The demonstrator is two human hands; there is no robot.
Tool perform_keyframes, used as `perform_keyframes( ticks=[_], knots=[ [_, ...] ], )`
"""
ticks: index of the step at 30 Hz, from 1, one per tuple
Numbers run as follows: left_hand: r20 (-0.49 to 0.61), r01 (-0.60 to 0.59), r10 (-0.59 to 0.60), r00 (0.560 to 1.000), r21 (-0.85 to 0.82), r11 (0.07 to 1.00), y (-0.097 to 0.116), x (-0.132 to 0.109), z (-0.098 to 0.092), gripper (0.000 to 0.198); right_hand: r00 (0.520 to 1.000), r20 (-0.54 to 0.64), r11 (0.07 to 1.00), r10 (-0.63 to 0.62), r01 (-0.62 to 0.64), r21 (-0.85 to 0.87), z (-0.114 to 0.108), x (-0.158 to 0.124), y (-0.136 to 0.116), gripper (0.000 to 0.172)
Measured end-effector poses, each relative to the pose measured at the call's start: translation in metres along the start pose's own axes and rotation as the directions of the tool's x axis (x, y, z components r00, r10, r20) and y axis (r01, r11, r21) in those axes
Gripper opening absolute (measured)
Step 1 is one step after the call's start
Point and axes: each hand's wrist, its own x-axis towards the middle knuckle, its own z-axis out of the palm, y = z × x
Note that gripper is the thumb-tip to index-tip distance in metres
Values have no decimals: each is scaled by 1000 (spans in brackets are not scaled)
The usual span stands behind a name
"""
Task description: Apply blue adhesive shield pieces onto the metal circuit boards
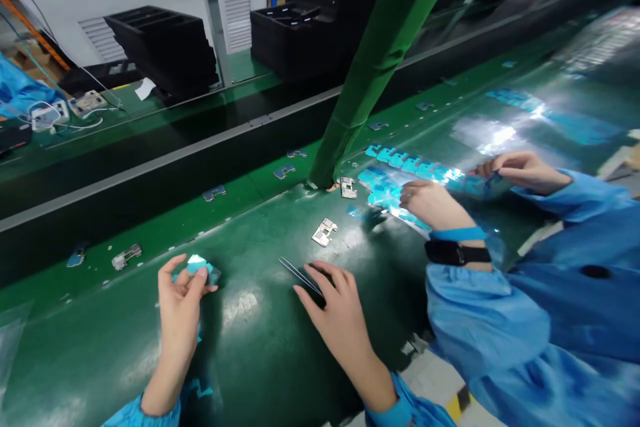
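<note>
My left hand pinches a small shiny blue film piece between thumb and fingers above the green mat. To its right, my right hand is spread low over the mat, with thumb and fingers apart around the rear part of the metal tweezers; whether the fingers touch them cannot be made out. The tweezers' tips point up and left. Just beyond them lies a silvery circuit board, and a second board sits farther back beside the green post.
A green-wrapped post rises behind the boards. Across the back runs a dark conveyor belt, with small boards along its green edge. At right a co-worker's hands handle blue film sheets. Black trays are stacked behind.
</note>
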Motion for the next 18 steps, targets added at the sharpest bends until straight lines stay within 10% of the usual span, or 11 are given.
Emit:
perform_keyframes(
  ticks=[5, 9, 18],
  knots=[
    [297, 0, -24, 955, 81, 997, -13, 5, 41, 31, 994, 107, 993, -38, 50, -110, -11, -10, 22, 18],
    [391, -57, -44, 919, 244, 968, -28, 4, 83, 12, 984, 68, 986, 163, -165, 28, -25, -4, 29, 19],
    [485, -554, 278, 829, 642, 530, -48, -42, 189, 57, 999, -30, 991, -19, 15, -132, -52, 39, 78, 20]
  ],
)
